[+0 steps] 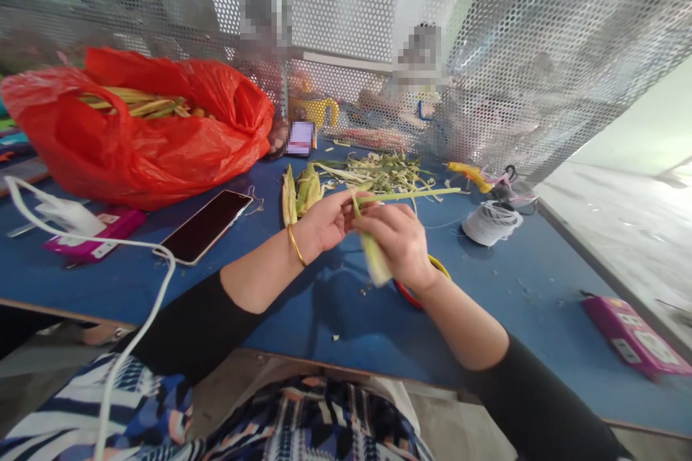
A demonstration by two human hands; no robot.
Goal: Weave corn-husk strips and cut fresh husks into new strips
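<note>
My left hand, with a gold bangle at its wrist, pinches a thin pale green strip that sticks out to the right. Close against it, my right hand is closed on a wider husk leaf, blurred and hanging down. Whether strip and leaf are joined is hidden by the fingers. Just behind my left hand lie folded green husks. A heap of shredded husk scraps spreads beyond both hands. Under my right wrist a red and yellow ring-shaped thing shows in part.
At left stands a red plastic bag of husks, near a dark phone and a purple power strip with a white cable. White string and another purple power strip lie right. A perforated metal screen rises behind, people beyond.
</note>
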